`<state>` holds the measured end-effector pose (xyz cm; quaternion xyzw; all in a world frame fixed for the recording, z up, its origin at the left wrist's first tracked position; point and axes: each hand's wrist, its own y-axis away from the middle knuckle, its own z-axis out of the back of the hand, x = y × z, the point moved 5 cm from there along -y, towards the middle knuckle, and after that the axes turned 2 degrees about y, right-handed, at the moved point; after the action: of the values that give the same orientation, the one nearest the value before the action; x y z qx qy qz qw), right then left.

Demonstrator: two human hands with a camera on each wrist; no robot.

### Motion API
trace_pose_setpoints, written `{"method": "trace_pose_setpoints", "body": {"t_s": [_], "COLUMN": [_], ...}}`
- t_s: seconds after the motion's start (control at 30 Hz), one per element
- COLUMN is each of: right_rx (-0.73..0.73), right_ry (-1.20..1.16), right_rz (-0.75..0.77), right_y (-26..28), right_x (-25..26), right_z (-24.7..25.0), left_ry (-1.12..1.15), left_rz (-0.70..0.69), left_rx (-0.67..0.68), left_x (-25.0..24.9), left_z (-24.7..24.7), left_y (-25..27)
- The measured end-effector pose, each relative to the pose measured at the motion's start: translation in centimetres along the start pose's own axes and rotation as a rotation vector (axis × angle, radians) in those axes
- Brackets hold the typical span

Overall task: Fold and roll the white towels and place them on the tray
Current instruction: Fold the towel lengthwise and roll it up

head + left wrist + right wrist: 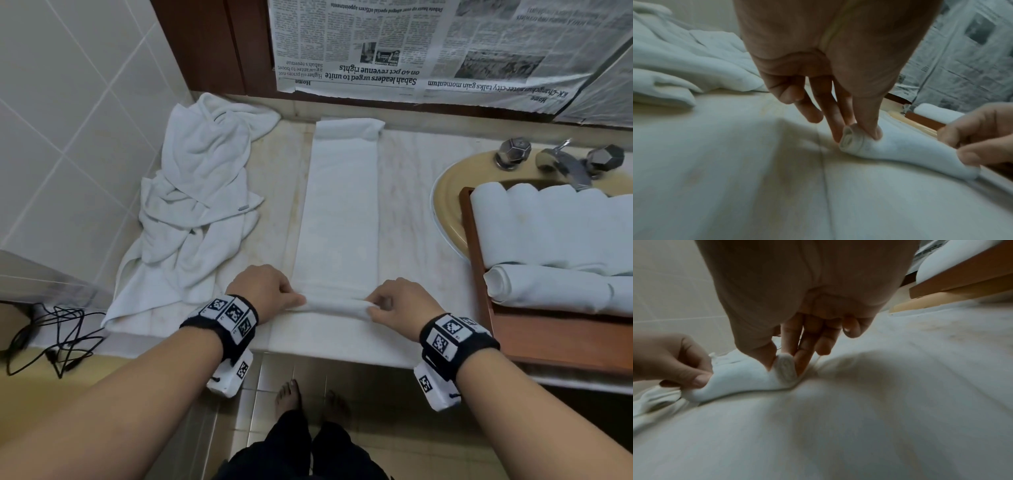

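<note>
A white towel [339, 212] folded into a long strip lies on the marble counter [407, 192], running away from me. Its near end is wound into a thin roll [334, 305]. My left hand [274, 291] pinches the roll's left end [851, 139] between thumb and fingers. At the other end, my right hand [394, 303] pinches the right end [786, 369] the same way. To the right, a wooden tray [479, 291] holds several rolled white towels [548, 226].
A heap of loose white towels [191, 212] lies at the counter's left, against the tiled wall. A yellow sink [445, 205] with a chrome tap [565, 164] sits under the tray. Newspaper [445, 48] covers the back. Black cables [51, 335] lie at the lower left.
</note>
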<state>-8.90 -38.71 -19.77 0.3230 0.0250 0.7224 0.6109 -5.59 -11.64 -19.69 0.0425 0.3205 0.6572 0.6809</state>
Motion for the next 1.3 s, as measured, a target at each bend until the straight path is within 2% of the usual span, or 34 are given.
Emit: {"method": "trace_pose_setpoints", "body": {"t_s": [0.1,0.17,0.23,0.3,0.4,0.5,0.57,0.7,0.93,1.07,1.3], "right_rx": [-0.028,-0.027,-0.056,-0.183,-0.432,-0.504,-0.51,-0.537,-0.549,-0.542,-0.466], "right_ry": [-0.172,-0.166,-0.082,0.04,0.138,0.218,0.255,0.277,0.276,0.275,0.226], "right_rz": [-0.046,-0.03,0.012,0.057,0.153,0.182,0.164,0.117,0.139,0.15,0.202], "right_y": [0.0,0.1,0.4,1.1,2.5,3.1,3.1,2.7,1.2,1.1,0.9], "right_x": [-0.6,-0.5,-0.1,0.1,0.3,0.6,0.9,1.2,1.2,1.0,0.0], "right_z": [0.5,0.3,-0.3,-1.0,-2.0,-2.9,-3.2,-3.4,-3.1,-2.8,-2.1], "left_ry": [0.042,0.028,-0.021,-0.093,-0.171,-0.269,-0.338,-0.434,-0.361,-0.352,-0.337], "left_rz": [0.066,0.047,-0.039,-0.146,-0.357,-0.497,-0.543,-0.539,-0.627,-0.728,-0.728], "left_rx": [-0.006,-0.047,-0.098,-0.144,-0.338,-0.477,-0.476,-0.412,-0.323,-0.371,-0.39], "left_x": [-0.7,-1.2,-1.7,-2.2,-2.2,-1.6,-1.5,-1.8,-2.6,-1.9,-1.4], "left_z": [0.8,1.1,0.8,-0.3,-1.9,-2.8,-3.3,-3.3,-3.2,-3.4,-2.5], "left_y": [-0.5,-0.5,-0.2,0.5,1.7,2.5,2.6,2.3,0.9,0.6,0.1]}}
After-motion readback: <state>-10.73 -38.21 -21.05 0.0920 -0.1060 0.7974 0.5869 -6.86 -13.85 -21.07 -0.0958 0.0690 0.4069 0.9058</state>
